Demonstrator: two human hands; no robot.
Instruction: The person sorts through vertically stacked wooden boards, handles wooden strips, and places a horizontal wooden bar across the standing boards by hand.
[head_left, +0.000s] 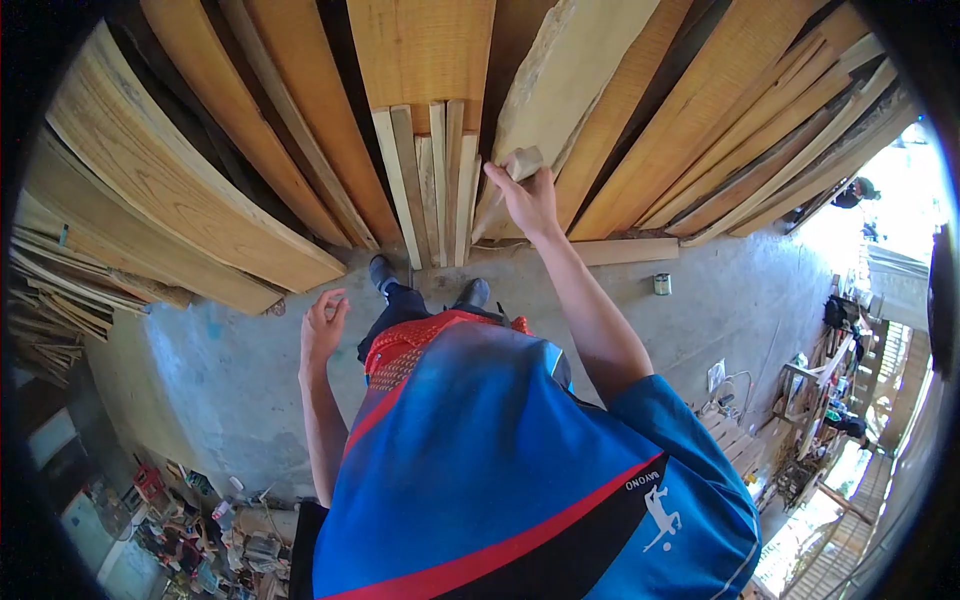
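Note:
My right hand (528, 205) is closed around a pale piece of wood (524, 162), whose blunt end shows above my fingers. How far it reaches below my grip is hard to tell. Just left of that hand, several narrow wooden strips (440, 185) stand upright side by side against a wide brown board (420, 50). A pale board with a rough edge (565, 75) leans right behind my right hand. My left hand (323, 325) hangs over the floor near my left leg, fingers loosely bent and apart, with nothing in it.
Wide planks (190, 170) lean in a row along the wall ahead. A flat board (625, 251) lies at their foot. A small can (662, 284) stands on the concrete floor (230, 400) to the right. Clutter (200, 540) fills the lower left; a wooden rack (800, 385) is at far right.

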